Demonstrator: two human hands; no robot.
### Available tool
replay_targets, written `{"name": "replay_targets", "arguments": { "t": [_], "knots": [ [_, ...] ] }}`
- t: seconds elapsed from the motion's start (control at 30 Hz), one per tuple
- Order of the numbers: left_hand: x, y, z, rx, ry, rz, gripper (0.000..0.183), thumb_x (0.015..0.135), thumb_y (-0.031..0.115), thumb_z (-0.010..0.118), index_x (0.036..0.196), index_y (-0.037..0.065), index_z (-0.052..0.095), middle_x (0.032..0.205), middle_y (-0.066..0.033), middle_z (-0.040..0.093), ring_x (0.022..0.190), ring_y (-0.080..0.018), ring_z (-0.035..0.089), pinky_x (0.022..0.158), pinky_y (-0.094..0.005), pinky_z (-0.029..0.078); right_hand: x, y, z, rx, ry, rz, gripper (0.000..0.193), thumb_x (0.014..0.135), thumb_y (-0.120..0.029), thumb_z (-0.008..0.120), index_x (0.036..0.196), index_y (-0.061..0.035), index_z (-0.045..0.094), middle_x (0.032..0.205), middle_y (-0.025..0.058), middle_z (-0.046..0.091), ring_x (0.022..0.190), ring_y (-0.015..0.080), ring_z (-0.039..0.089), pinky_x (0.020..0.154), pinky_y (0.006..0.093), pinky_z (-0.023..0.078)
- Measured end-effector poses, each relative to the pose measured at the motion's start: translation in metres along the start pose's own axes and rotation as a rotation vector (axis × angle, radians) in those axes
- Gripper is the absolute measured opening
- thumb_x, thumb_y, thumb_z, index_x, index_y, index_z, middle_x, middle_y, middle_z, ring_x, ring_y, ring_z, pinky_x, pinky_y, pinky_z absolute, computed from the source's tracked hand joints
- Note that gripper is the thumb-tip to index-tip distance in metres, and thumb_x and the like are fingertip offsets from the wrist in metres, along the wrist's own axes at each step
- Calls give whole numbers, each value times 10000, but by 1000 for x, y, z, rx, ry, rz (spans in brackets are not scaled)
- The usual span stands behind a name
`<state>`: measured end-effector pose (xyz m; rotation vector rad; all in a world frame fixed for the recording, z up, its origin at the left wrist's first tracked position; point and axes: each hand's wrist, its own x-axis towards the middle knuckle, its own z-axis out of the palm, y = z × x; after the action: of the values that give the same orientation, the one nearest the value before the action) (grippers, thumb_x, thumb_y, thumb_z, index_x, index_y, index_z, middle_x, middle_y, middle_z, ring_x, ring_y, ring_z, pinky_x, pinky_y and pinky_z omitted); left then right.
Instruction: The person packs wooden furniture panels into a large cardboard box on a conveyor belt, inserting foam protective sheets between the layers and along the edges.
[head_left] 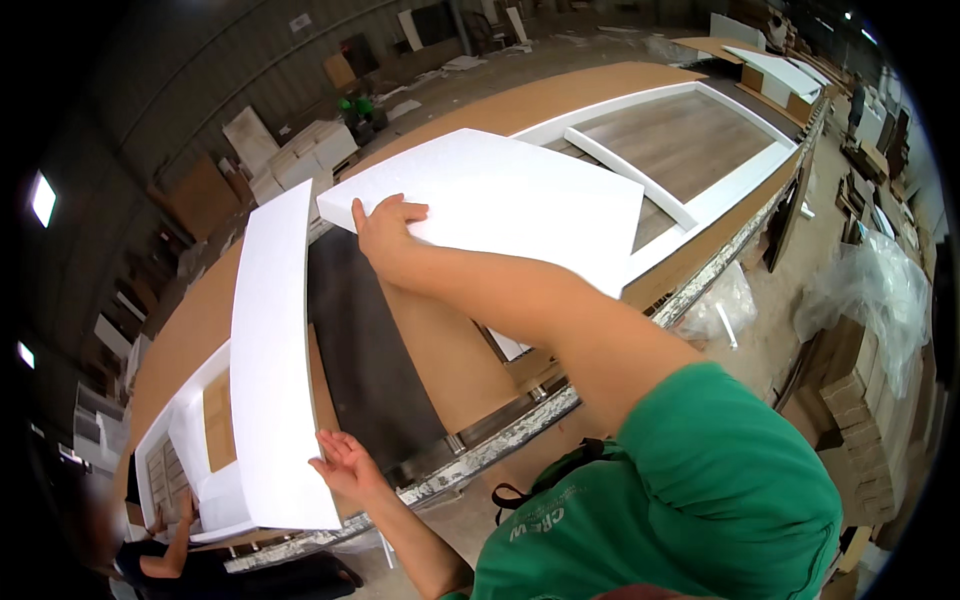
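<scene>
My right hand [388,232] lies on the near left edge of a wide white panel [530,200], its fingers and thumb spread over the top. This panel slants across a white frame [690,208] on the work surface. Lower left, my left hand [348,466] has its fingers stretched out and apart, with the tips touching the right edge of a long white board [272,370]. The board lies across another white frame [240,490]. Between the two white pieces, a dark grey sheet [360,350] and brown board [450,340] are in view.
Another person's arm [176,545] reaches the frame at the lower left. The table's metal edge [480,430] runs along my side. Clear plastic wrap [870,290] covers stacked boards [865,420] at the right. White slabs [305,155] stand behind the table.
</scene>
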<state>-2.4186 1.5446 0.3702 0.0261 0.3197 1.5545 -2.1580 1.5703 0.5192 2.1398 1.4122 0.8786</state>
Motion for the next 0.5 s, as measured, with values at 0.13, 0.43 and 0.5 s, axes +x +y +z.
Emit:
{"name": "replay_targets", "arguments": {
  "t": [0.13,0.43,0.5],
  "knots": [
    [-7,15,-4,-38,-14,-3,454,781,246,498,1092,-52,356,1062,-108,468,953,-195,466,740,-311,420,29,-3,22,273,-100,72,838,611,-301,590,1246,0,132,1021,292,439,793,402,512,557,458,435],
    [-13,53,-45,-15,-39,106,437,768,240,518,1070,-46,384,1068,-129,468,928,-224,487,739,-326,429,-42,81,139,1122,-105,-21,661,681,-429,539,1207,-123,281,1222,159,298,1101,349,286,912,422,232],
    [-18,24,-24,-6,-32,39,438,769,240,517,1069,-49,382,1071,-136,462,939,-236,481,746,-332,430,-62,135,210,681,94,483,573,698,-437,506,1151,-118,364,1180,189,341,1091,368,290,900,458,212]
  ]
}}
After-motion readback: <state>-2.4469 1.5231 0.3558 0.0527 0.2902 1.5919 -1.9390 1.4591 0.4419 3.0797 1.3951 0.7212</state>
